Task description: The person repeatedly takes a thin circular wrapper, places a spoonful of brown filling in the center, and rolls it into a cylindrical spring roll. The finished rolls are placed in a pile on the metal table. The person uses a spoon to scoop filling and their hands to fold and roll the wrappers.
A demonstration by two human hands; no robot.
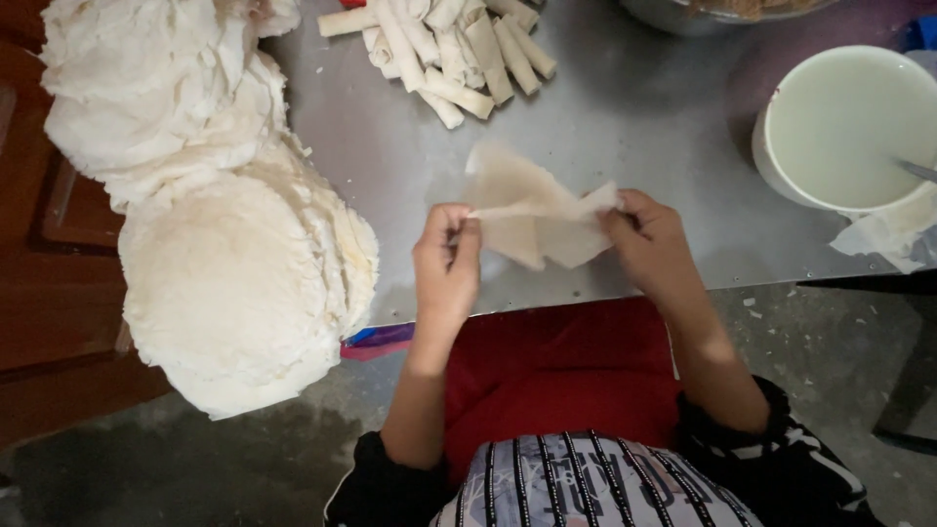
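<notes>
Hands pinch a thin pale wrapper point(532, 210) at centre frame above the steel surface point(625, 127), left hand point(447, 263) and right hand point(649, 239) each gripping an edge of the limp, apparently tear-prone sheet, best held by its margins, beside stacked wrappers point(234, 283) at left.

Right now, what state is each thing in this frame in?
wrapper sheet: crumpled, held up between both hands
left hand: pinching the sheet's left edge
right hand: pinching the sheet's right edge
wrapper stack: piled, leaning, overhanging the table edge
rolls: rolled shut, heaped loosely
white bowl: holding pale liquid, a utensil resting in it
metal table: bearing everything
</notes>
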